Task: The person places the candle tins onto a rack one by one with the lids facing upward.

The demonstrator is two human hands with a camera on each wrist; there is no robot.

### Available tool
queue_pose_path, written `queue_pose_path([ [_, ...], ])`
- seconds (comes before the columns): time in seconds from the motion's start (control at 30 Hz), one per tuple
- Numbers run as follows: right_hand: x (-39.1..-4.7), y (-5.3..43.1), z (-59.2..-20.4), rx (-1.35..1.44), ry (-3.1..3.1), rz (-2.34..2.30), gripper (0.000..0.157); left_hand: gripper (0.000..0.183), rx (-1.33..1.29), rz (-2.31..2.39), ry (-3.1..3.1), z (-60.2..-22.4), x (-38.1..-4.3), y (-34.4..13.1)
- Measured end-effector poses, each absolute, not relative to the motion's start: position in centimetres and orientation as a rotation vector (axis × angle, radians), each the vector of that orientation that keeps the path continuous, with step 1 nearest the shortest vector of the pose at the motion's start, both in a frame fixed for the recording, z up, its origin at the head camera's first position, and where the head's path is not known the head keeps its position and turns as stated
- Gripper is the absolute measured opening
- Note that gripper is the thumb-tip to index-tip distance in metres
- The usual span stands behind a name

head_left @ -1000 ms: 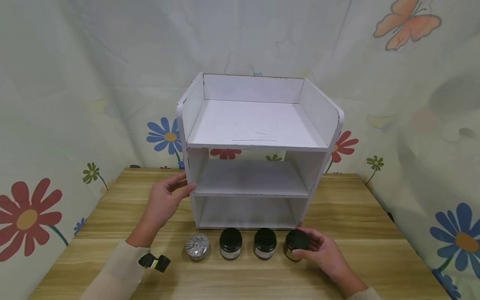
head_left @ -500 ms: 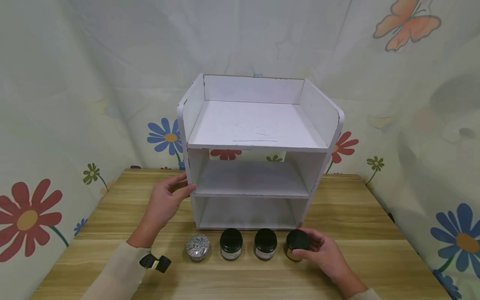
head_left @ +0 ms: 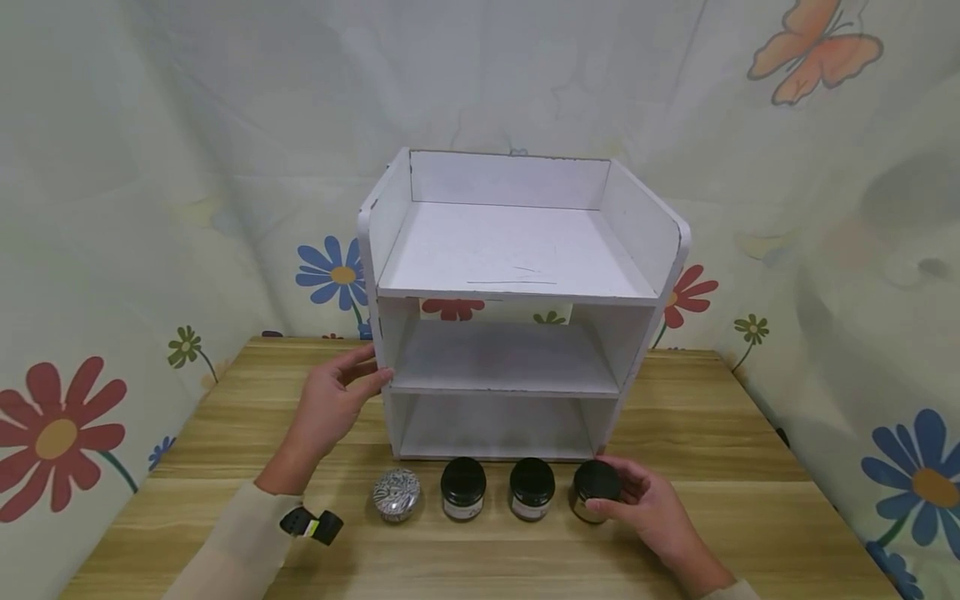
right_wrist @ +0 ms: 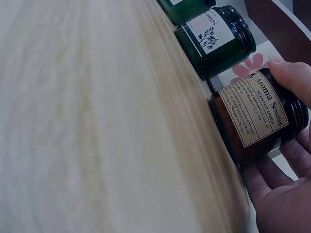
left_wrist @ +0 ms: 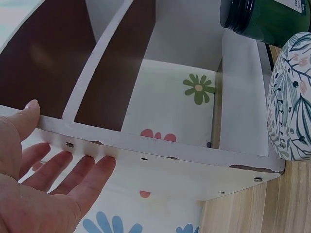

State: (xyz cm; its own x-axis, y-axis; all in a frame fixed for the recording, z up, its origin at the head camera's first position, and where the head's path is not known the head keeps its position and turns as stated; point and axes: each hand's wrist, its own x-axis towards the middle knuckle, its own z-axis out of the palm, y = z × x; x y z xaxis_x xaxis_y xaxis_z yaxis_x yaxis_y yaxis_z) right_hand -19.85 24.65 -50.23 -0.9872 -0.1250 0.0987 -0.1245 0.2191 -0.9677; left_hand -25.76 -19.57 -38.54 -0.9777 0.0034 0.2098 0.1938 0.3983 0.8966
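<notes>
My left hand point(head_left: 326, 404) rests on the left side panel of a white shelf unit point(head_left: 517, 250). In the left wrist view its fingers lie fairly straight against the outer face, with the thumb point(left_wrist: 30, 116) at the front edge. At the right, my right hand point(head_left: 651, 504) grips a dark scented candle jar point(right_wrist: 257, 114) with a black lid and tan label. Thumb and fingers stand on opposite sides of it, and its base is close over the wooden table point(head_left: 465, 567). Two green candle jars with black lids, a middle one point(head_left: 532, 489) and another point(head_left: 462, 489), stand left of it.
A round patterned tin point(head_left: 396, 495) ends the row at the left, below the unit's front edge. Its floral side shows in the left wrist view. A flower-printed cloth point(head_left: 225, 125) hangs behind and beside the table. A small black device point(head_left: 309, 525) sits on the left wrist.
</notes>
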Motion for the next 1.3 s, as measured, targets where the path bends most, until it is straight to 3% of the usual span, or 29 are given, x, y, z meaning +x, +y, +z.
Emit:
queue_pose_path([
  [1.3,-20.2,25.0,-48.1,-0.267,2.472,-1.936,0.061,0.058,-0.201,-1.594,-2.485,-38.7,-26.0,-19.6],
])
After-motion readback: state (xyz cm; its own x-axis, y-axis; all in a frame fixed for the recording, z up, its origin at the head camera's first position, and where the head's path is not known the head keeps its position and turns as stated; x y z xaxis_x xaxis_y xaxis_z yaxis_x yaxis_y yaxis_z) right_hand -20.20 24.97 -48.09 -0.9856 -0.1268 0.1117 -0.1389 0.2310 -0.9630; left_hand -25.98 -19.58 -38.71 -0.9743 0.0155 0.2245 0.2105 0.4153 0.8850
